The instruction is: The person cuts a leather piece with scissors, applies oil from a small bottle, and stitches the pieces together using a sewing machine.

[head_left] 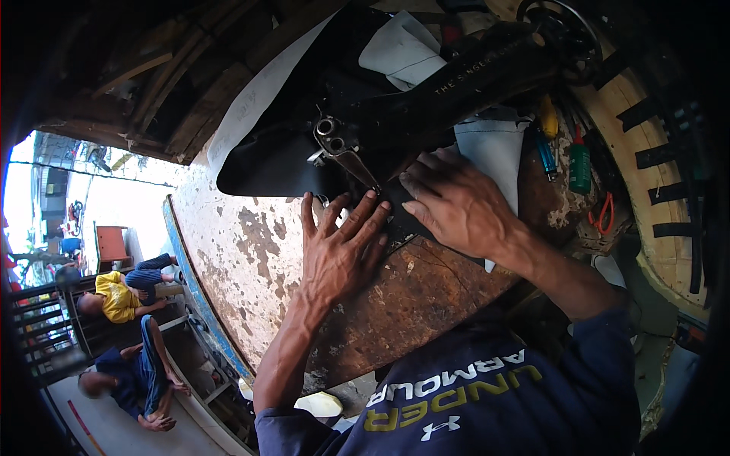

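A black sewing machine [456,80] reaches across the worn table, its needle end and presser foot [365,169] just beyond my fingers. Under the foot lies a dark sheet of material [266,163]. My left hand [334,251] rests on it with fingers spread, the fingertips close to the foot. To the right of the foot, my right hand [464,205] lies on dark material, its bent fingers side by side and the thumb apart. I see neither hand gripping anything, though the right fingertips are partly in shadow. A white piece [490,148] passes behind my right hand.
The table [426,292] has peeling paint and a blue edge [201,281]. On its right lie a yellow-handled tool [547,118], a blue lighter [546,156], a green bottle [579,169] and red-handled pliers or scissors [604,214]. Two people [125,296] sit beyond the left edge.
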Demonstrator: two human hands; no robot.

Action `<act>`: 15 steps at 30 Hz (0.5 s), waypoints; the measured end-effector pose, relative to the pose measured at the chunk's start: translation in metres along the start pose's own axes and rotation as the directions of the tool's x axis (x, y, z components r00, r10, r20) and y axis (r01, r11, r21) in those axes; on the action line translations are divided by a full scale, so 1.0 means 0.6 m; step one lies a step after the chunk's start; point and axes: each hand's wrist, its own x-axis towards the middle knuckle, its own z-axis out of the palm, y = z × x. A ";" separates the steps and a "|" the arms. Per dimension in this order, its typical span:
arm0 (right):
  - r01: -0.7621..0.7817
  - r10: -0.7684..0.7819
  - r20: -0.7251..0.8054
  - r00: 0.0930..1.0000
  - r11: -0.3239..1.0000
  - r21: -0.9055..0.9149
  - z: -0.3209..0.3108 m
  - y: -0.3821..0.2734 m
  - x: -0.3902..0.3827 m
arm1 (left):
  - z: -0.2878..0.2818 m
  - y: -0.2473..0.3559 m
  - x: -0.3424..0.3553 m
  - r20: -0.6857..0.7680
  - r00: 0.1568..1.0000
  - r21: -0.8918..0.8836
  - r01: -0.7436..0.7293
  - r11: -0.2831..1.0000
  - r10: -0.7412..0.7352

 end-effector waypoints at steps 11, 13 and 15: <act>-0.028 0.032 -0.043 0.999 0.996 0.084 0.011 -0.010 -0.062 | -0.011 -0.005 -0.006 0.072 0.997 -0.005 -0.013 1.000 0.013; -0.035 0.040 -0.052 0.998 0.996 0.081 0.009 -0.007 -0.057 | -0.014 -0.006 -0.007 0.092 0.996 -0.025 -0.009 1.000 0.011; -0.043 0.048 -0.064 0.997 0.996 0.073 0.010 -0.002 -0.052 | -0.017 -0.002 0.003 0.111 0.994 -0.006 0.007 1.000 -0.007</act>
